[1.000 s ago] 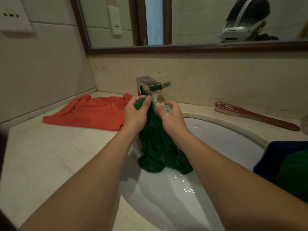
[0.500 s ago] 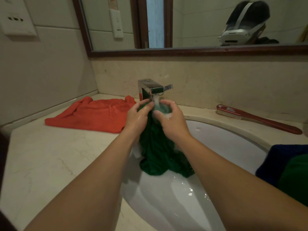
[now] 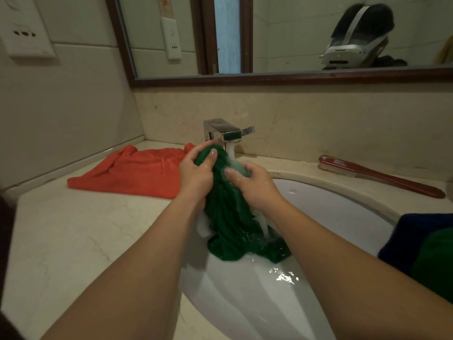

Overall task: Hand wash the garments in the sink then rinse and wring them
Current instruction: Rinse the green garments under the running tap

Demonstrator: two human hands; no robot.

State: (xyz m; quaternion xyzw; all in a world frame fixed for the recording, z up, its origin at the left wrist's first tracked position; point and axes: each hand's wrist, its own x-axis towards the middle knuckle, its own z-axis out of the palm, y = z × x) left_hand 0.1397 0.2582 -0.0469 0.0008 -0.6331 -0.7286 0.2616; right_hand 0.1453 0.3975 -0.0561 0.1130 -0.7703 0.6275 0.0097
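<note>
Gripped in left hand [image 3: 195, 175] and right hand [image 3: 255, 186]: wet dark-green fabric garment [image 3: 228, 217], under running chrome tap [image 3: 221, 133]. Trailing into white sink [image 3: 343, 212] below tap.

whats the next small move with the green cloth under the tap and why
Probably rub the bunched top between both hands: the left hand and right hand grip the green garment, faucet water runs over it, its tail lies in the sink.

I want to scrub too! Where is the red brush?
In the head view, the red brush lies on the counter at the right, just behind the rim of the sink and near the back wall.
</note>
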